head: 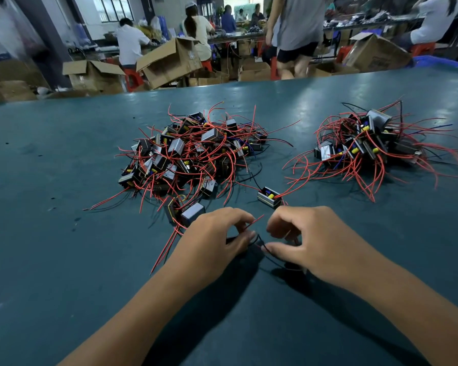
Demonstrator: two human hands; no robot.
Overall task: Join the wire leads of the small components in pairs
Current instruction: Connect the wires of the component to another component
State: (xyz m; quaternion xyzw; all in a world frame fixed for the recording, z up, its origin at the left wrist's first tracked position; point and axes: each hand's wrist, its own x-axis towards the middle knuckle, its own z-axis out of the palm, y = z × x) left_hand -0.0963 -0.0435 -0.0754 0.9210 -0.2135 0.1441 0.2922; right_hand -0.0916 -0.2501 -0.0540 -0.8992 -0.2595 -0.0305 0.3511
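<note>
Near the front of the green table (64, 159), the left hand (214, 233) curls its fingers and pinches a red lead (253, 223), while the right hand (304, 239) pinches thin black leads (262, 243) between thumb and curled fingers. One component (269, 197) lies just beyond the right hand, another (192, 213) beside the left. A large pile (188, 151) sits farther left, a smaller pile (368, 143) far right.

both forearms reaching forward, bare. left hand (217, 233) and right hand (304, 239) close together, knuckles up, fingers curled, thumb and fingertips pinching thin wire leads (259, 243).
</note>
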